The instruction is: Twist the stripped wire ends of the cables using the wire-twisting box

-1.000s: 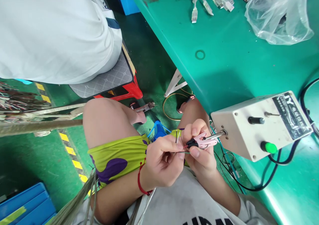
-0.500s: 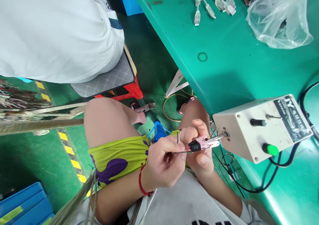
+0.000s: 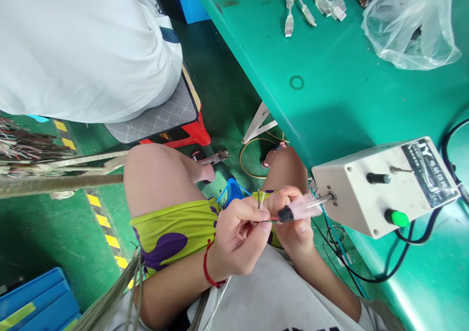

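Observation:
My left hand (image 3: 240, 236) is closed in a pinch on several thin wires (image 3: 271, 219). Two short wire ends, one dark and one white, stick up above its fingertips. The wires lead into the black-tipped jaws of a pink clip (image 3: 301, 209), whose body is smeared by motion. A metal shaft (image 3: 322, 200) joins the clip to a beige box-shaped machine (image 3: 366, 187) marked JY. Behind and below the clip is my right hand (image 3: 296, 231), its fingers loosely curled and the thumb apart. Part of it is hidden by the clip, and I see nothing held in it.
The machine sits on a green table (image 3: 330, 101) at its near edge. Clear-plugged USB cables (image 3: 326, 1) and a plastic bag (image 3: 410, 33) lie farther back. A person in a white top (image 3: 91, 48) sits at left on a red stool (image 3: 198, 131). Pale cables (image 3: 113, 292) hang by my left arm.
The pink clip, sharp before, is now blurred by motion. My right hand's raised fingers have curled in and down. The wire ends above my left hand have shifted and spread slightly.

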Motion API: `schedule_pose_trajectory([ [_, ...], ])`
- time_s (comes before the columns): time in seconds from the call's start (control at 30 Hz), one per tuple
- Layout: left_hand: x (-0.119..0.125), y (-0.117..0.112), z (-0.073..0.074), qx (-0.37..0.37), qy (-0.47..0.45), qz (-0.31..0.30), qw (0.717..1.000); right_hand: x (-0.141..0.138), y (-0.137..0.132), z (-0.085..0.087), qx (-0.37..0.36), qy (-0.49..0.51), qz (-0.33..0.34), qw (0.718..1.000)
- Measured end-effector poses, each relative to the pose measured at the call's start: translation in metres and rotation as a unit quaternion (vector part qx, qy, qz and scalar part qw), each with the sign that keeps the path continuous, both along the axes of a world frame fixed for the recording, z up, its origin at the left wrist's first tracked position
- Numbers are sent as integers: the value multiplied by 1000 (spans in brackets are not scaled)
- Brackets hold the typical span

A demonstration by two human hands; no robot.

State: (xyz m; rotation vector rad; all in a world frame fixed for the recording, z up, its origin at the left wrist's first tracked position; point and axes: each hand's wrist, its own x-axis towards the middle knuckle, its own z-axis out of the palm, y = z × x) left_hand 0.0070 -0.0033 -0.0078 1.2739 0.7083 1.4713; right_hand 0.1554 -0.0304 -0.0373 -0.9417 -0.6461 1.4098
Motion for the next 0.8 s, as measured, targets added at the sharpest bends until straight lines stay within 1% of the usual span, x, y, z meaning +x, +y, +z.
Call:
schedule_pose_trajectory([
  [0.2,-1,-3,-1,-7,-10,7,1000,-2,-4,0,24,-14,-6,1000],
  [0.3,-3,-5,-3,-16,-23,29,999,-3,-5,5,6,-39,-13,999],
  [0.37,-4,-7,-3,-16,-34,45,998,-4,-4,10,1,-47,-9,999],
  [0.5,-7,-7,0,7,-37,54,998,-3,-1,24,25,-47,0,999],
  [0.67,-7,-6,5,27,-23,40,999,-1,4,43,-29,-38,-18,999],
  [0.73,-6,-7,5,30,-23,40,998,1,6,51,-33,-30,-27,999],
  [0.8,-6,-6,4,33,-18,43,998,3,9,58,-37,-24,-17,999],
])
